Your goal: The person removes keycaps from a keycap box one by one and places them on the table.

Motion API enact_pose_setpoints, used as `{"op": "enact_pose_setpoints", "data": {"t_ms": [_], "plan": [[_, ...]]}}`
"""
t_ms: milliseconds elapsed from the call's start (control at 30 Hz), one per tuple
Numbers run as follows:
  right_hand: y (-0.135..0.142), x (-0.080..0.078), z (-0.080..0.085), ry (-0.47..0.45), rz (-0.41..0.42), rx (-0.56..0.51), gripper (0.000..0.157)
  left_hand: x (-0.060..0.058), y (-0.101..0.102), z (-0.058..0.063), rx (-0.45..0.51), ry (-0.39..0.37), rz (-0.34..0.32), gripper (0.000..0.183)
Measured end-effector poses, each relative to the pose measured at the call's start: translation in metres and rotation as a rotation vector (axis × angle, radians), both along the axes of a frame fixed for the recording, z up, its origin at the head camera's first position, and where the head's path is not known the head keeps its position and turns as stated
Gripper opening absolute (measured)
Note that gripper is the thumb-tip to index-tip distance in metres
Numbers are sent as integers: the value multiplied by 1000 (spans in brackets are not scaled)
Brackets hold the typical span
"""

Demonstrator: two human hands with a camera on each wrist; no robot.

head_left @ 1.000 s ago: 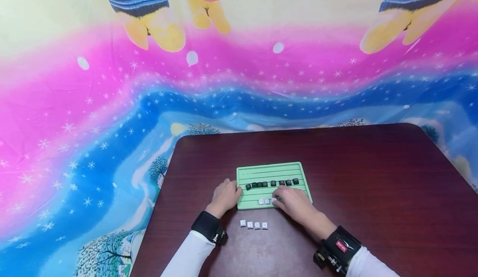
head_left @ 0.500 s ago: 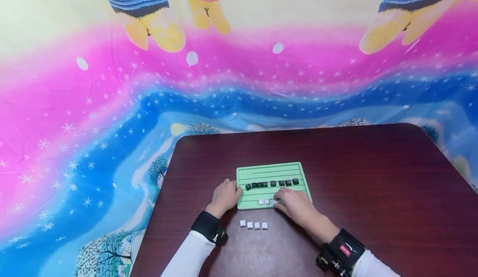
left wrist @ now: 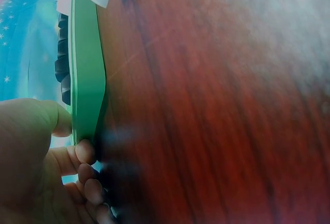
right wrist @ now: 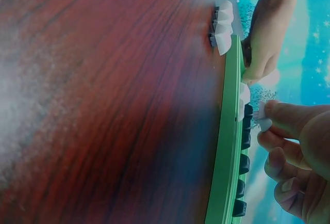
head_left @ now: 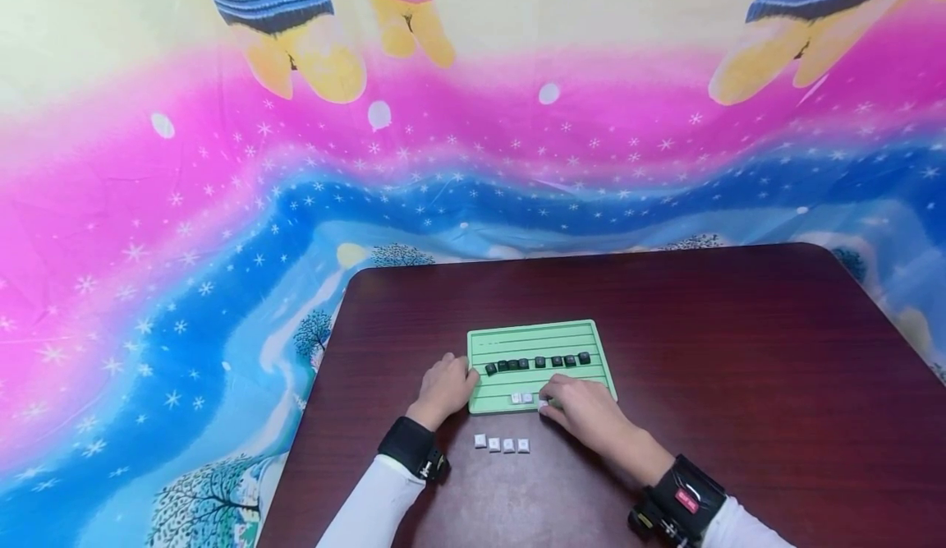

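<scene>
- Moved since one second ago: the right hand (head_left: pixel 580 407) has drawn its white keycap (right wrist: pixel 265 124) a little toward the person, out of line with the white pair (head_left: pixel 521 398) on the green board (head_left: pixel 543 340); the left hand (head_left: pixel 446 388) has stayed in its place.
- Behind everything hangs a printed cloth (head_left: pixel 473 112), with pink and blue bands, small snowflakes, and yellow-legged figures in striped clothes.
- Before it stands a dark red-brown table (head_left: pixel 739 367) with rounded far corners.
- On this table lies the board, light green, with raised rim and parallel lines across its face.
- At the near side of the board, the right hand holds the keycap between thumb and index finger; the other fingers are bent and hold nothing.
- At the left edge of the board, the left hand grips it, the thumb at the upper face and the fingers curled at the side and below.
- Each wrist carries a black strap (head_left: pixel 406 447) with a small device, next to a white sleeve (head_left: pixel 369 503).
- Across the board's middle goes a row of eight black keycaps (head_left: pixel 540 362), the left four closer together than the right four.
- On the table, just in front of the board, four loose white keycaps (head_left: pixel 502 444) make a short line; their marks are too small to read.
- Near the board's front edge, the white pair sits side by side, left of the held keycap.
</scene>
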State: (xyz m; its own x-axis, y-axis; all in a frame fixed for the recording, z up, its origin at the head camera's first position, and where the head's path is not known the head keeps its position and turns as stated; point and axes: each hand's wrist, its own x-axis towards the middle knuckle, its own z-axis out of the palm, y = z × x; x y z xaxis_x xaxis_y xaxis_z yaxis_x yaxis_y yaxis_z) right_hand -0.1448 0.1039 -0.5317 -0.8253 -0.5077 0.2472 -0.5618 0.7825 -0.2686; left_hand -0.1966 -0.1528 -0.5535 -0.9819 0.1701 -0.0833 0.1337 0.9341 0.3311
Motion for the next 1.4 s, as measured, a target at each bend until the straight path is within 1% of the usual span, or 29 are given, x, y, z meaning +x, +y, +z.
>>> {"op": "enact_pose_setpoints", "data": {"t_ms": [300, 633, 1033, 1167, 1400], "plan": [[1, 3, -2, 1, 10, 15, 13, 0, 1, 1, -8, 15, 5, 32], [0, 9, -6, -18, 18, 5, 12, -1, 1, -2, -6, 1, 3, 34], [-2, 14, -8, -11, 27, -1, 12, 0, 1, 1, -5, 10, 6, 34], [-2, 16, -9, -20, 32, -5, 13, 0, 1, 2, -5, 0, 9, 34], [-3, 20, -8, -47, 36, -10, 15, 1, 0, 2, -1, 4, 6, 34]]}}
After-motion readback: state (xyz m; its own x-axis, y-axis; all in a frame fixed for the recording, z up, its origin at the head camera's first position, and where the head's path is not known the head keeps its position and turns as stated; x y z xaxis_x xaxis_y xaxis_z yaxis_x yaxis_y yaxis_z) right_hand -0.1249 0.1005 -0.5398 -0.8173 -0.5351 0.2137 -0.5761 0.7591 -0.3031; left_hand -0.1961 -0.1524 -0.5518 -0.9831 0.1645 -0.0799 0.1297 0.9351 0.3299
